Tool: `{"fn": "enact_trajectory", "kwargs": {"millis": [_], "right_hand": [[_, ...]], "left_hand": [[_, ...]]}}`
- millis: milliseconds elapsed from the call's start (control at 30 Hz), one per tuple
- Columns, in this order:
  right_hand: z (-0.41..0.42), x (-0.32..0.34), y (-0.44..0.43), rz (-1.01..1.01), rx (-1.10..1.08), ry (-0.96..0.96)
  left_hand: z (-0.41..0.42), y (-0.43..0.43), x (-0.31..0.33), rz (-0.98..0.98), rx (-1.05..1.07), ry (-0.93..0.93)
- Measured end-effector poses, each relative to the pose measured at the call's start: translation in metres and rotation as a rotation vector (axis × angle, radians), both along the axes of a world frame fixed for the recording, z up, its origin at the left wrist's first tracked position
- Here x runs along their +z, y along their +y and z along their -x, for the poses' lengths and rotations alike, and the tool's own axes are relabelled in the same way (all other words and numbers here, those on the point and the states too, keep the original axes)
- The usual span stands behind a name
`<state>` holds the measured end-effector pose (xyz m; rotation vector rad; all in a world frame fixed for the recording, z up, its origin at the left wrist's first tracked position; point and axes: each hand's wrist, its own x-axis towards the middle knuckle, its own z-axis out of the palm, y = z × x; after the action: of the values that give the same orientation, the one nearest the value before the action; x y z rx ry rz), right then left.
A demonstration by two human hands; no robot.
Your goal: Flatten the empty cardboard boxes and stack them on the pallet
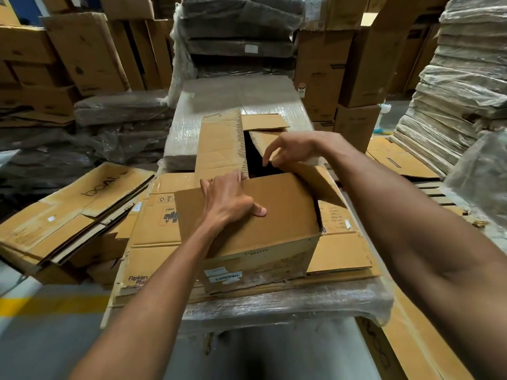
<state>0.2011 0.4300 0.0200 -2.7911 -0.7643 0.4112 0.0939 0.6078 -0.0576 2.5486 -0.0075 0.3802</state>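
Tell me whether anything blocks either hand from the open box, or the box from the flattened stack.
Nothing visible does. The left hand grips the near flap of the box, and the right hand pinches its right flap. The box sits directly on the flattened cardboard stack, with nothing between.

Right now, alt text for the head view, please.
A person's left hand grips the near flap of an open cardboard box while the right hand pinches its right flap; the box sits on flattened cartons on a plastic-wrapped stack.
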Motion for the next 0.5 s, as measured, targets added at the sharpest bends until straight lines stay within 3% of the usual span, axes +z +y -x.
{"fn": "enact_trajectory", "kwargs": {"millis": [133, 200, 333, 500], "right_hand": [[-0.005, -0.005, 0.014, 0.010, -0.018, 0.013], [-0.002, -0.018, 0.028, 0.053, -0.022, 0.066], [0.002, -0.047, 0.039, 0.292, 0.083, 0.183], [0.008, -0.057, 0.020, 0.218, 0.086, 0.281]], "left_hand": [[0.040, -0.025, 0.010, -0.289, -0.018, -0.423], [0.058, -0.031, 0.005, -0.365, -0.027, -0.502], [0.081, -0.012, -0.009, -0.434, -0.134, -0.441], [0.112, -0.014, 0.007, -0.606, -0.221, -0.130]]}}
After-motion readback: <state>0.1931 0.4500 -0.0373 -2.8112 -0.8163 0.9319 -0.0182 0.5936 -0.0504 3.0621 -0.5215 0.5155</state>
